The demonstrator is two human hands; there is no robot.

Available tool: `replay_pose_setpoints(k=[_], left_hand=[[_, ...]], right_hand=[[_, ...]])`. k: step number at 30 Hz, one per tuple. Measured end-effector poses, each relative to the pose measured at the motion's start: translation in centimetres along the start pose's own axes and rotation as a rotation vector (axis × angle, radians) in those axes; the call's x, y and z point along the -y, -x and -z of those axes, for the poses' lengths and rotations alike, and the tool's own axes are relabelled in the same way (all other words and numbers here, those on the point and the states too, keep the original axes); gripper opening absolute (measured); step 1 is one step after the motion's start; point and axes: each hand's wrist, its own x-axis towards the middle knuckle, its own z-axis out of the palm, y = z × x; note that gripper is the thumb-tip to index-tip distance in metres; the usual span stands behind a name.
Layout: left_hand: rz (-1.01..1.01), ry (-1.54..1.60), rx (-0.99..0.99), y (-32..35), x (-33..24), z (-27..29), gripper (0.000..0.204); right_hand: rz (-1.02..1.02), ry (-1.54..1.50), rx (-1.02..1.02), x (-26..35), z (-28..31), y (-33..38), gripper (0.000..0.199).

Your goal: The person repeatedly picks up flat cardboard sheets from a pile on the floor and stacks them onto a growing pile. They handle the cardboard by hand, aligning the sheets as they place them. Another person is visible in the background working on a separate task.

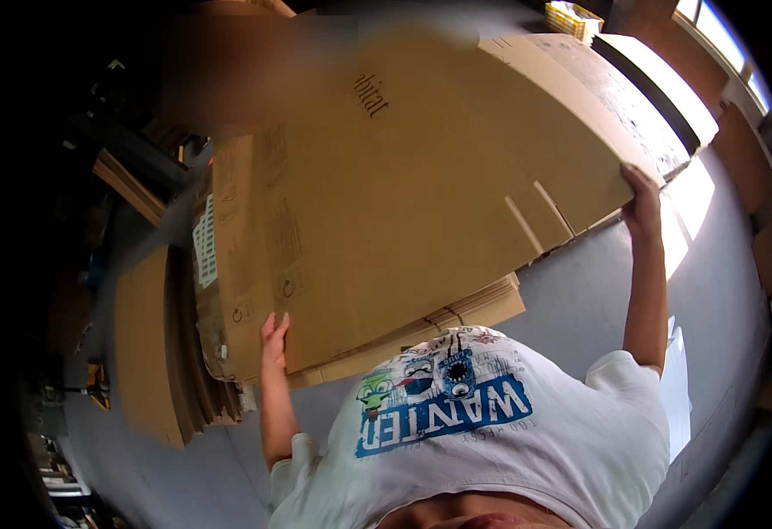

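A big flattened cardboard box (421, 194), brown with printed marks and two slots near its right side, spreads out in front of me. My right hand (642, 198) is closed round its right edge, arm stretched out. At its near left edge my left hand (274, 339) grips it, with fingertips showing on the upper face; the rest of that grip is partly hidden. Beneath the sheet, a stack of flat cardboard (483, 306) shows along the near side. The far left part of the sheet is blurred.
More stacked cardboard (148, 344) stands at the left on the grey floor (571, 300). Another pile with a pale top (659, 84) lies at the far right, near a yellow crate (573, 19). White sheets (677, 388) lie beside my right side.
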Motion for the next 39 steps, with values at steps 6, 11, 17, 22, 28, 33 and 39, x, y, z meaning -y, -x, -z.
replay_pose_setpoints(k=[6, 11, 17, 22, 28, 33, 39], left_hand=[[-0.126, 0.21, 0.256, -4.2, 0.7, -29.8, 0.025], [-0.286, 0.012, 0.048, -7.3, 3.8, -48.7, 0.028], [-0.172, -0.721, 0.342, -9.2, 7.9, -55.8, 0.032], [0.121, -0.42, 0.801, -2.4, 6.0, -52.2, 0.042], [0.104, -0.322, 0.639, 2.4, 3.4, -43.8, 0.029], [0.032, -0.182, 0.242, 4.4, 2.2, -34.5, 0.024], [-0.167, -0.269, -0.296, 3.6, 2.1, -20.8, 0.016]], right_hand=[[0.157, -0.174, 0.007, -2.6, 6.5, 0.2, 0.046], [-0.147, 0.048, 0.047, -13.9, -1.4, 1.7, 0.043], [-0.273, -0.08, -0.201, -20.9, 6.3, -5.0, 0.022], [-0.38, 0.125, -0.323, -25.8, 14.1, -6.9, 0.033], [-0.239, 0.165, -0.299, -25.4, 13.9, -6.0, 0.041], [-0.22, 0.195, -0.309, -24.1, 12.7, -3.8, 0.048], [-0.169, 0.23, -0.371, -27.3, 13.7, -5.0, 0.045]])
